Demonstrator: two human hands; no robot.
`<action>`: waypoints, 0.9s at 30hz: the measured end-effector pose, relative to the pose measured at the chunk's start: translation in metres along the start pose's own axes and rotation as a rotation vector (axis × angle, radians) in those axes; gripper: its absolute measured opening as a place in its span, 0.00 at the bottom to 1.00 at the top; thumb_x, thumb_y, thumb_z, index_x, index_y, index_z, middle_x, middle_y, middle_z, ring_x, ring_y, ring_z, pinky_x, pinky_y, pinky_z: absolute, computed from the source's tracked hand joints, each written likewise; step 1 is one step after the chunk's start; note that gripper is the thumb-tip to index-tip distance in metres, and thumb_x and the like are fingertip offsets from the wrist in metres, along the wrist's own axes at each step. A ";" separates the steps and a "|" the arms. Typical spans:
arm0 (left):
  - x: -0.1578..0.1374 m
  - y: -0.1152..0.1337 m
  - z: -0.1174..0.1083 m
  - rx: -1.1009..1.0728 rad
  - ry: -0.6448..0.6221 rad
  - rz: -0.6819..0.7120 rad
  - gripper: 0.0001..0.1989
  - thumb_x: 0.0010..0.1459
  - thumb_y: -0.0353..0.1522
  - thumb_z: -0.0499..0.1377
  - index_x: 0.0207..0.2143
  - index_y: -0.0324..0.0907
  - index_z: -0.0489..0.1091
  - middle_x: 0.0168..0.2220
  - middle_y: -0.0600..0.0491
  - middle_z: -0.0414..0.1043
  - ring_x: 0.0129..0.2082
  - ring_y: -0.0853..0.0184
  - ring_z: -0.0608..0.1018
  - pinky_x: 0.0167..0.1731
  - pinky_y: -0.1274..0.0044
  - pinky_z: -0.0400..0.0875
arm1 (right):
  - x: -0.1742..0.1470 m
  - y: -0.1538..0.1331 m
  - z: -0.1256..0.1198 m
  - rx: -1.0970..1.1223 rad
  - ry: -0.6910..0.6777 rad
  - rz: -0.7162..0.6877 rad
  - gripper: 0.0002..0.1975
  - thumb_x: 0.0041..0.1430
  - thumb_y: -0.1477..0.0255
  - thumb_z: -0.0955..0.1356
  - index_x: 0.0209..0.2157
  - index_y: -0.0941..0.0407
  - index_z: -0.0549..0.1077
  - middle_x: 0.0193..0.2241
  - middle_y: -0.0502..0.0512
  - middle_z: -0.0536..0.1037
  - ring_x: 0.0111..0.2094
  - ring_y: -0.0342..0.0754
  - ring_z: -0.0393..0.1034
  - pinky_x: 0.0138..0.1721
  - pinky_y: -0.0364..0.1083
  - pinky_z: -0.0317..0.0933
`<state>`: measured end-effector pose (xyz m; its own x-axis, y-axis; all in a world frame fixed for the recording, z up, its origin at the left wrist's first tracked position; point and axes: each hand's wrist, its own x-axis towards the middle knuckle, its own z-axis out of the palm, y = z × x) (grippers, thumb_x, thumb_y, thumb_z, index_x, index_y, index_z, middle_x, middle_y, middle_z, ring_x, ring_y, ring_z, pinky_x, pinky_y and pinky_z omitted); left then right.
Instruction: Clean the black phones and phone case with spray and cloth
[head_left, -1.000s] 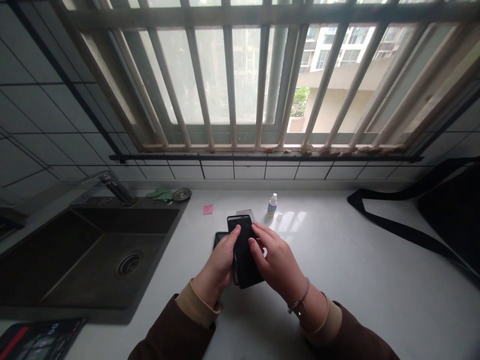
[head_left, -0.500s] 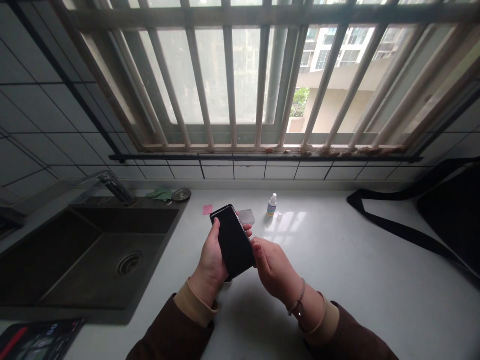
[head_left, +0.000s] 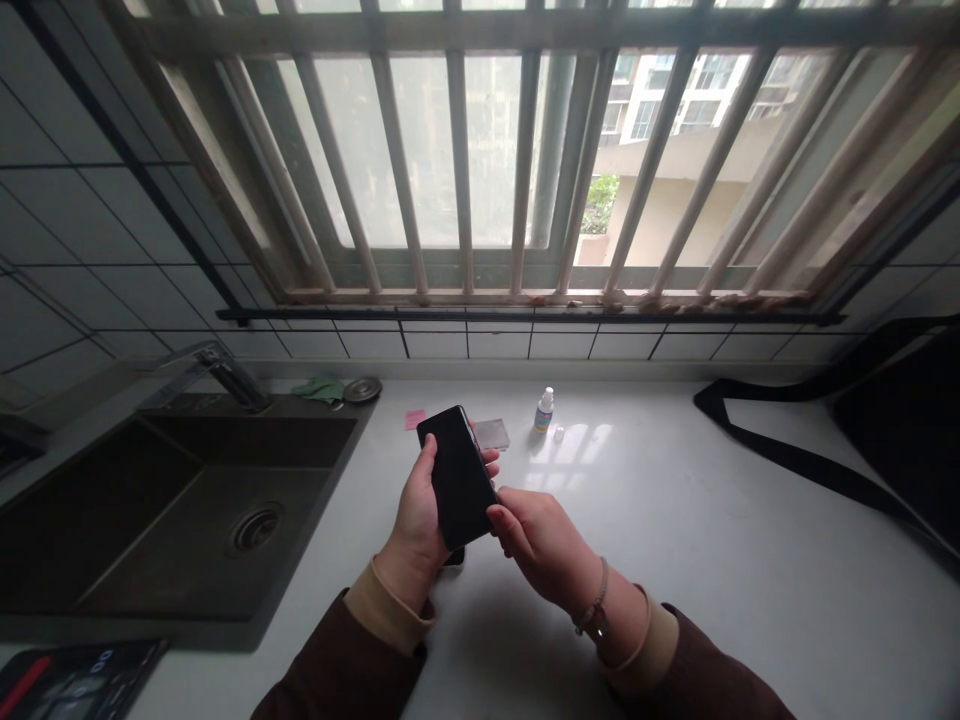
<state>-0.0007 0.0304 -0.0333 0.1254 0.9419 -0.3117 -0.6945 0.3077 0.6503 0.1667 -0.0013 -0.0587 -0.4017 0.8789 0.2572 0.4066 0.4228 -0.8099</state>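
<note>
A black smartphone (head_left: 459, 478) lies tilted in my left hand (head_left: 417, 510), above the counter with its dark face up. The left thumb runs along its left edge, and fingertips come out past its right edge. My right hand (head_left: 541, 537) is closed at the phone's lower right corner, with thumb and bent fingers pinching the edge. Below the phone, a dark thing with a pale rim (head_left: 455, 559) shows in part; its kind is hidden. Beyond the hands are a pink paper square (head_left: 415, 420), a thin grey square packet (head_left: 492, 434), a small white bottle (head_left: 544, 411) and its small clear cap (head_left: 559, 434).
To the left is a dark sink (head_left: 172, 530) with a faucet (head_left: 225, 375). A green cloth (head_left: 321, 389) and a metal drain strainer (head_left: 363, 390) lie behind it. A black strap (head_left: 810, 470) lies on the right. A dark printed item (head_left: 82, 680) is at lower left.
The phone has shifted slightly left and up, and its face lies flatter. My right hand has moved a little left with it. A pale strip near the phone's top edge no longer shows.
</note>
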 end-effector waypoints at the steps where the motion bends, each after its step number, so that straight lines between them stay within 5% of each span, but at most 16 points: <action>1: 0.000 0.000 0.000 -0.002 0.005 -0.001 0.30 0.73 0.49 0.52 0.66 0.39 0.69 0.41 0.40 0.84 0.36 0.59 0.86 0.39 0.70 0.82 | 0.000 0.000 0.000 -0.019 0.017 0.014 0.32 0.77 0.46 0.52 0.29 0.53 0.66 0.22 0.50 0.73 0.24 0.46 0.68 0.30 0.45 0.58; 27: 0.000 -0.007 0.001 0.009 -0.017 0.091 0.29 0.73 0.50 0.53 0.64 0.40 0.69 0.49 0.37 0.82 0.46 0.54 0.85 0.43 0.64 0.83 | 0.005 0.007 0.007 -0.264 0.158 0.134 0.32 0.80 0.52 0.47 0.30 0.52 0.67 0.23 0.51 0.73 0.25 0.48 0.68 0.30 0.47 0.55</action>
<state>0.0048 0.0281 -0.0371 0.0740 0.9680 -0.2396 -0.6971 0.2221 0.6818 0.1621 0.0042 -0.0663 -0.2069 0.9451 0.2528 0.6539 0.3258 -0.6829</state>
